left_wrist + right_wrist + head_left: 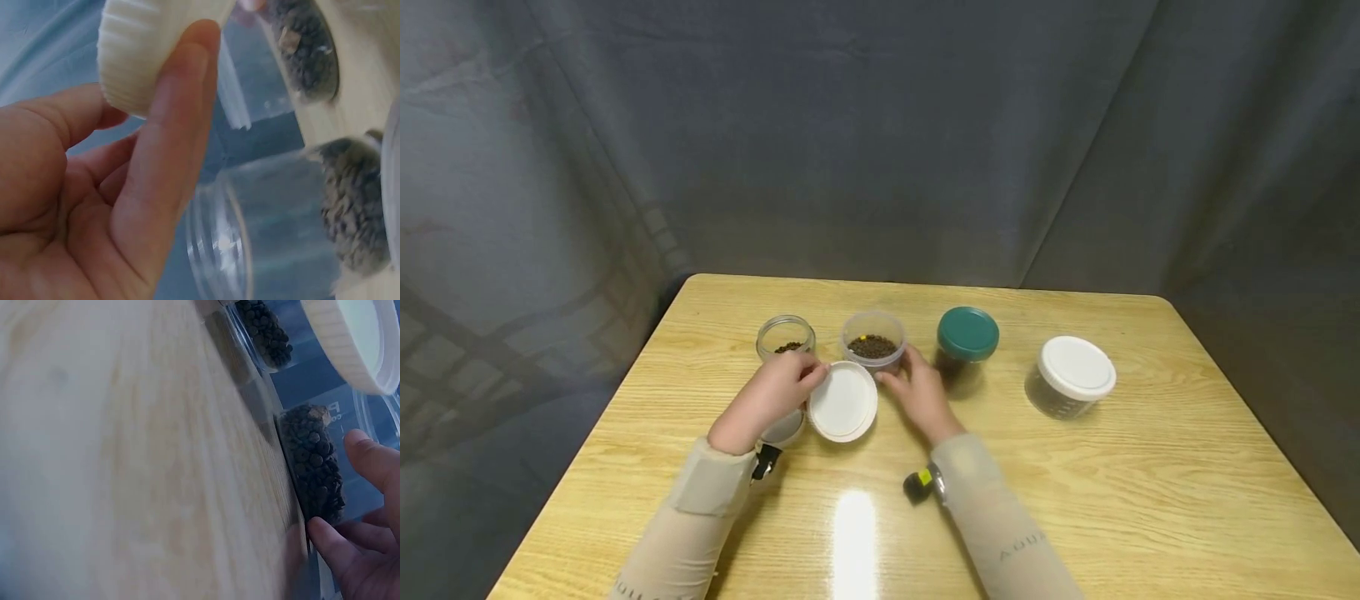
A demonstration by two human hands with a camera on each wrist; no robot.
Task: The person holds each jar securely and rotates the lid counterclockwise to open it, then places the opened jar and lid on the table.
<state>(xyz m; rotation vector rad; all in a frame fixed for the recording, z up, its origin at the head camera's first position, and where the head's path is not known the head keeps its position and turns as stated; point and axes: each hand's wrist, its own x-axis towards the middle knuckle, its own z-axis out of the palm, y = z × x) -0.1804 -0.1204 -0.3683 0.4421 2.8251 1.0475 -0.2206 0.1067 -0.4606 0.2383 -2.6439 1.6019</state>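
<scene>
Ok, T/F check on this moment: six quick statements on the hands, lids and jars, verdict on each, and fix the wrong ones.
1. The left hand pinches a ribbed-edge white lid. True.
2. The right hand touches nothing. False: it holds an open clear plastic tub.
3. In the head view, an open clear jar stands left of that tub. True.
4. The open clear jar is empty. False: dark pellets lie in it.
5. The green lid is off its jar. False: it sits on top of it.
6. The rightmost container has a white cap on. True.
</scene>
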